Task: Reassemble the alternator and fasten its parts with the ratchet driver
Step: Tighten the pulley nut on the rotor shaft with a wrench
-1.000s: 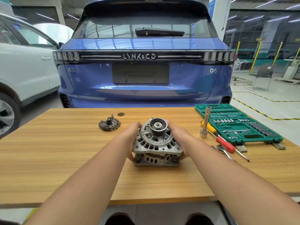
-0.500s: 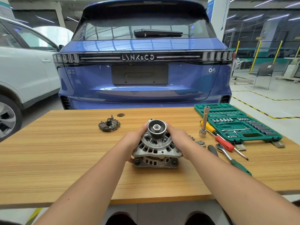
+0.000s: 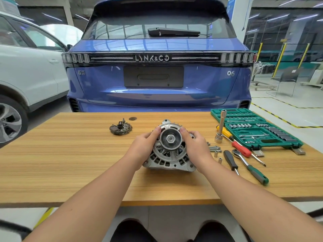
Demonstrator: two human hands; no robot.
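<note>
The silver alternator (image 3: 168, 159) stands tilted on the wooden table (image 3: 70, 163), its pulley face turned toward me. My left hand (image 3: 142, 148) grips its left side and my right hand (image 3: 195, 147) grips its right side, thumbs up by the pulley. A dark rectifier plate (image 3: 120, 128) lies apart at the back left. The ratchet driver (image 3: 249, 165) with a green handle lies to the right. Loose bolts (image 3: 214, 148) and small sockets (image 3: 217, 157) lie just right of my right hand.
An open green socket case (image 3: 256, 130) sits at the table's right rear. Near it are an upright extension socket (image 3: 220, 127), a red-and-yellow screwdriver (image 3: 239, 146) and a black-handled screwdriver (image 3: 230, 159). A blue car (image 3: 157, 75) stands beyond the table's far edge, a white car (image 3: 26, 75) at left.
Both hands have tipped the alternator up toward me, so its pulley face now points at the camera. My thumbs have slid up beside the pulley.
</note>
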